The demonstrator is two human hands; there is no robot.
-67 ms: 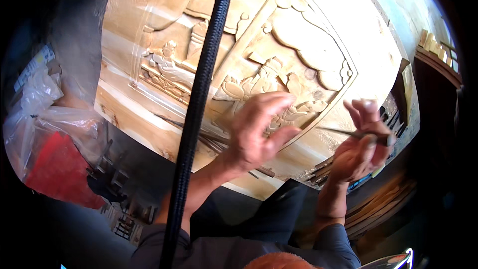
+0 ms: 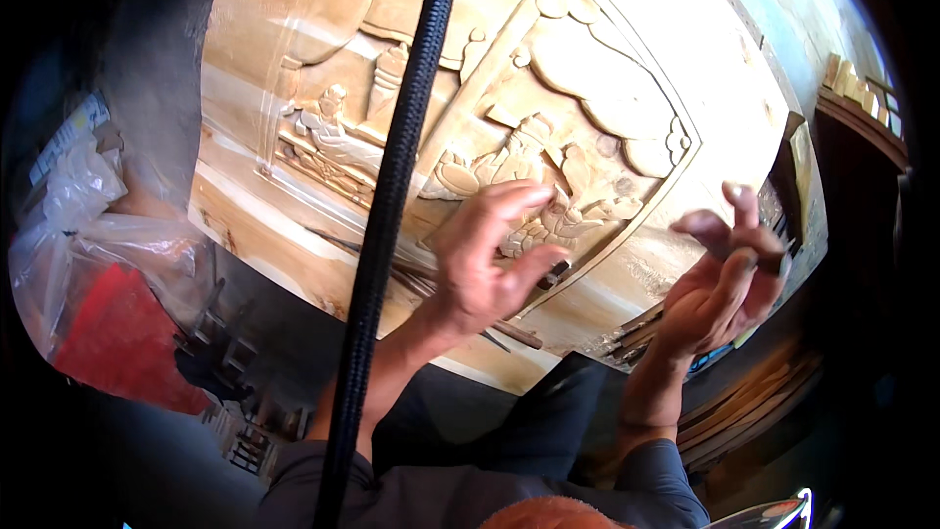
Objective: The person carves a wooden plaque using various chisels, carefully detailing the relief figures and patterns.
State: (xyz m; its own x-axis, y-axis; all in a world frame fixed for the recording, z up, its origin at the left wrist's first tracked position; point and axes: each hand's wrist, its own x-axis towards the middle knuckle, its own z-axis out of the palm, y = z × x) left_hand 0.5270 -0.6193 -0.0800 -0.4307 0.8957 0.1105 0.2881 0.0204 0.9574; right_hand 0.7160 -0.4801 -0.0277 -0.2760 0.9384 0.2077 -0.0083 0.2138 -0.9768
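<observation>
A pale wooden panel [image 2: 323, 39], carved in relief with figures, clouds and a raised border, fills the middle of the view. Above its lower part is my left hand [image 2: 480, 260], fingers and thumb spread with nothing gripped between them. A short dark tool end [image 2: 555, 274] shows beside that thumb; the rest of it is hidden or blurred. Over the panel's right edge, my right hand [image 2: 715, 299] is closed on a carving tool [image 2: 772, 253]. Only its dark handle end shows clearly, and the fingers are partly smeared by motion.
Several tools lie along the panel's near edge, among them a wooden handle [image 2: 519, 333]. More tools [image 2: 636, 338] lie by my right wrist. A black braided cable [image 2: 397, 167] crosses the view. A clear plastic bag [image 2: 88, 206] and red object [image 2: 127, 333] are at left.
My right hand has turned and shifted slightly right; the tool's thin shaft no longer shows. My left hand has moved a little left, and a dark tool end now shows by its thumb.
</observation>
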